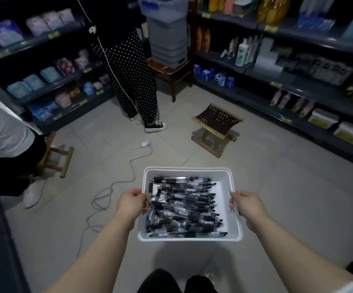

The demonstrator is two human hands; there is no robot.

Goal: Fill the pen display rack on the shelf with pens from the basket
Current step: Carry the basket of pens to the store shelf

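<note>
The left hand grips the left rim of the white basket, its fingers curled over the edge. The right hand grips the right rim in the same way, fingertips hooked over the wall. Between them the basket is held level in front of the person, above the grey tiled floor.

The basket is a shallow rectangular tub holding a loose heap of pens with clear barrels and black grips. Most lie crosswise, their long axes running from one hand toward the other. Several are slanted, and one by the left wall points away from the person. Which end is the tip is too blurred to tell.

On the floor to the left a pale cable loops up to a small white plug. Ahead stands a low woven stool. Further back a wooden chair carries stacked grey crates. Dark shelves of packets and bottles line both sides. A person in dotted trousers stands by the left shelves.
</note>
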